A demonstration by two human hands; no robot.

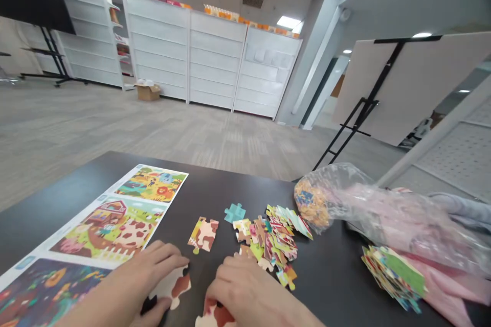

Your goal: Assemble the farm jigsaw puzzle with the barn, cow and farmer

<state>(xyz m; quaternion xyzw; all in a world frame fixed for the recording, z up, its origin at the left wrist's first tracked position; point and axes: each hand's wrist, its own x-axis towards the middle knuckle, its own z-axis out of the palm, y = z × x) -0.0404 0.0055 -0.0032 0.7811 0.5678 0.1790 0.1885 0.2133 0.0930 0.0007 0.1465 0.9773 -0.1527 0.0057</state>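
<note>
The left hand (157, 271) has thumb and fingers moderately parted across a white and brown jigsaw piece (180, 286), which it holds by opposite edges, low over the near part of the table (207, 179). The right hand (245, 288) is curled, fingers close together, over another brown-patched piece (220, 315); the undersides of its fingers are hidden, so how firmly it grips cannot be told. Both pieces look like thin printed card: light, fairly stiff, slightly slick on the face, with narrow knobs that could bend or peel if pinched. Holding the flat sides between thumb and fingertip, clear of those knobs, would be kinder to them. Just beyond, between the hands, a cow-patterned piece (205, 235) lies flat and alone. Past the right hand is a loose, overlapping heap of pieces (274, 240), with a teal piece (235, 212) apart on its far-left side. Toward the table's left edge lies a sheet of printed pictures (126, 230), reaching near the far edge. On the right side are a clear plastic bag (345, 189) with pieces inside, pink fabric (445, 286) and a fanned stack of cards (397, 273).
</note>
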